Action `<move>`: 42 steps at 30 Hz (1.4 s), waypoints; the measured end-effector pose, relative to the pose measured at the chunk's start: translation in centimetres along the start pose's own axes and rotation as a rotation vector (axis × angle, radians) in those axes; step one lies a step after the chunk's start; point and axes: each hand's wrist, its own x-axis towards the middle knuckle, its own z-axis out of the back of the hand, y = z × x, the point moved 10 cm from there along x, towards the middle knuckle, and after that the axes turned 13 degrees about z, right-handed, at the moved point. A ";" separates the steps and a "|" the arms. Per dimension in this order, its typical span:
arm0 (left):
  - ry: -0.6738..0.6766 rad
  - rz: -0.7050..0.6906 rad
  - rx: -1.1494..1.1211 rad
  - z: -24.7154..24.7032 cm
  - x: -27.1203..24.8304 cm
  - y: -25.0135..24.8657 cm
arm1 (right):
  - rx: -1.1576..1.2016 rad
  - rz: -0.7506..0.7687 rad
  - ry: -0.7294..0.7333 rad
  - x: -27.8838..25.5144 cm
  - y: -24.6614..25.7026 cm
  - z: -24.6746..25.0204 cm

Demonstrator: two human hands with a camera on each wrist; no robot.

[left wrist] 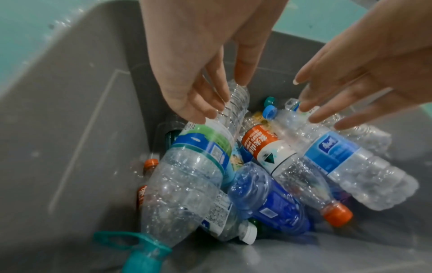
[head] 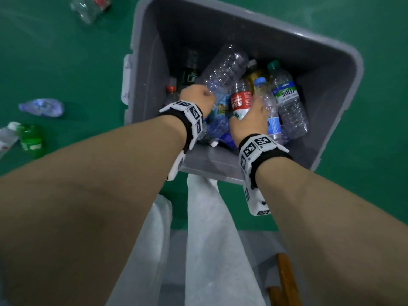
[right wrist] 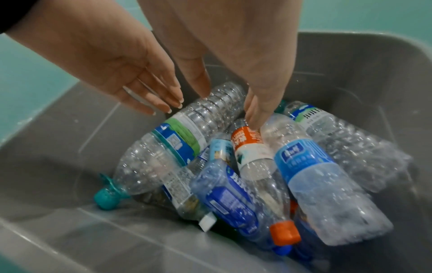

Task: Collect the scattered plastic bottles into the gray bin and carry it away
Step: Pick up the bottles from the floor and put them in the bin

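Observation:
The gray bin point(head: 220, 25) stands on the green floor and holds several plastic bottles. Both my hands reach down inside it. My left hand point(head: 197, 94) has straight fingers point(left wrist: 198, 92) touching a large clear bottle point(left wrist: 194, 166) with a green and blue label. My right hand point(head: 250, 120) is spread, its fingers point(right wrist: 254, 114) on an orange-labelled bottle point(right wrist: 247, 146) with an orange cap. A blue-labelled bottle point(right wrist: 304, 160) lies to the right of it. Neither hand grips anything.
Outside the bin, to its left, bottles lie on the green floor: a crushed clear one point(head: 90, 7), a crushed bluish one point(head: 42, 107) and a green one point(head: 29, 138). My white trouser legs point(head: 209, 239) are against the bin's near edge. A wooden piece point(head: 284, 281) is at bottom right.

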 end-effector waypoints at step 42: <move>0.045 0.665 -0.472 22.9 17.9 58.9 | -0.360 0.389 0.393 -4.3 37.9 -50.9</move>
